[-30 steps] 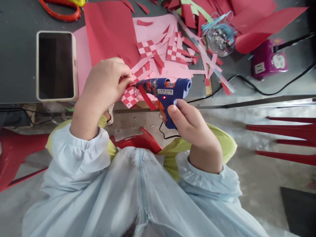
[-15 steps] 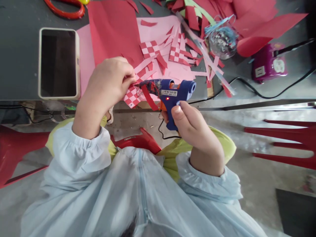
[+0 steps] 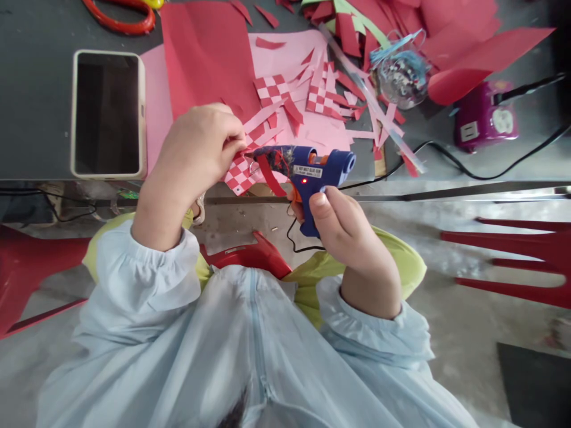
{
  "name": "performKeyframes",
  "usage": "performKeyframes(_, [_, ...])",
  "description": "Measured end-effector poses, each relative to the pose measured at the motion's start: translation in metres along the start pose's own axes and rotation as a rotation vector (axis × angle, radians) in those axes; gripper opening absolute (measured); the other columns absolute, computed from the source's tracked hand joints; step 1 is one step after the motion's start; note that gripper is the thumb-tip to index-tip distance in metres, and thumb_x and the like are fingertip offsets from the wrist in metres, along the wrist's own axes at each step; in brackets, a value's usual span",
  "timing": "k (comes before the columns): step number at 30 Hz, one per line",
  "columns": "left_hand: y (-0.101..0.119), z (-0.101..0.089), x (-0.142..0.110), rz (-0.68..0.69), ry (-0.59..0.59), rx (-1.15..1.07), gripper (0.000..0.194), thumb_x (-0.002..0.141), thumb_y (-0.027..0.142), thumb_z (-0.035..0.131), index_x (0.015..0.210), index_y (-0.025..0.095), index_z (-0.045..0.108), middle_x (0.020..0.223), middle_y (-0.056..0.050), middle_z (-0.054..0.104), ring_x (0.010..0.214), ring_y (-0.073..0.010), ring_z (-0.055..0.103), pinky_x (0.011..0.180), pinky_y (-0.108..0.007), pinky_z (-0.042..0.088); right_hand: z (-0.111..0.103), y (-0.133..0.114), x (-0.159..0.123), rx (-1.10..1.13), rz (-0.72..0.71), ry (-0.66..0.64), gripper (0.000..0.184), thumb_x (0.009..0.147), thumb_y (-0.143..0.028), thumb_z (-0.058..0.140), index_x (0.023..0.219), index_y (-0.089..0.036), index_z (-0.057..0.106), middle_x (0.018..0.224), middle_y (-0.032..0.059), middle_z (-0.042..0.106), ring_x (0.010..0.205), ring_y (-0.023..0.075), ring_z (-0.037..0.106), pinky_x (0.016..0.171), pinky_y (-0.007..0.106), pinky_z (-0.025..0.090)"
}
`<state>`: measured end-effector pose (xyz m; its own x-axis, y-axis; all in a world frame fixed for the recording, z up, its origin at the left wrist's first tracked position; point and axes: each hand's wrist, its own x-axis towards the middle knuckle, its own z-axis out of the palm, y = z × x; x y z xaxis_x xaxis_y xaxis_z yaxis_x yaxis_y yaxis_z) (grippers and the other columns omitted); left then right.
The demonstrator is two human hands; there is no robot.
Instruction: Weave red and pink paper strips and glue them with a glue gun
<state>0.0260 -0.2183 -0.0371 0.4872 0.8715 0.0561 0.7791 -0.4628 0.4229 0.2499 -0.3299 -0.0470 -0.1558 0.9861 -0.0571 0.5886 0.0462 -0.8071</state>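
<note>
My right hand point(image 3: 350, 229) is wrapped round the handle of a blue hot glue gun point(image 3: 323, 169), its small red light lit. The nozzle points left, close to the pinched fingertips of my left hand point(image 3: 203, 142). Those fingers grip a red paper strip beside a red-and-pink woven paper piece point(image 3: 241, 175) at the table's near edge; exactly where the nozzle meets the paper is hidden. A loose red strip point(image 3: 270, 176) hangs near the nozzle. More woven checkered pieces point(image 3: 272, 89) and paper scraps lie just beyond.
A phone point(image 3: 107, 113) lies at the left, with red-handled scissors point(image 3: 120, 18) behind it. At the right are a clear bag of small beads point(image 3: 404, 77), a purple box point(image 3: 486, 116) with a black cable, a clear glue stick point(image 3: 375, 98) and red paper sheets point(image 3: 482, 59).
The glue gun and my right hand have shifted very slightly down. Both hands keep their grip, and the paper looks the same.
</note>
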Motion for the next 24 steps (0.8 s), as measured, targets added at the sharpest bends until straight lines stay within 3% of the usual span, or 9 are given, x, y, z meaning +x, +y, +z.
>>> performKeyframes(16, [-0.0001, 0.0006, 0.0004, -0.006, -0.003, -0.001, 0.029, 0.093, 0.029, 0.045, 0.076, 0.028, 0.069, 0.097, -0.009, 0.073, 0.093, -0.0296, 0.067, 0.074, -0.044, 0.045, -0.006, 0.0014, 0.0047, -0.033, 0.012, -0.048, 0.053, 0.102, -0.07, 0.032, 0.077, -0.024, 0.045, 0.072, 0.0026, 0.058, 0.066, 0.0149, 0.051, 0.065, 0.034, 0.042])
performKeyframes(24, [0.0011, 0.0004, -0.0002, -0.013, -0.003, 0.002, 0.028, 0.094, 0.029, 0.047, 0.078, 0.029, 0.071, 0.099, -0.007, 0.074, 0.096, -0.0296, 0.067, 0.077, -0.044, 0.047, -0.0057, -0.0012, 0.0047, -0.055, -0.023, -0.016, 0.054, 0.103, -0.067, 0.032, 0.074, -0.024, 0.045, 0.064, -0.0001, 0.056, 0.058, 0.0122, 0.047, 0.058, 0.032, 0.038])
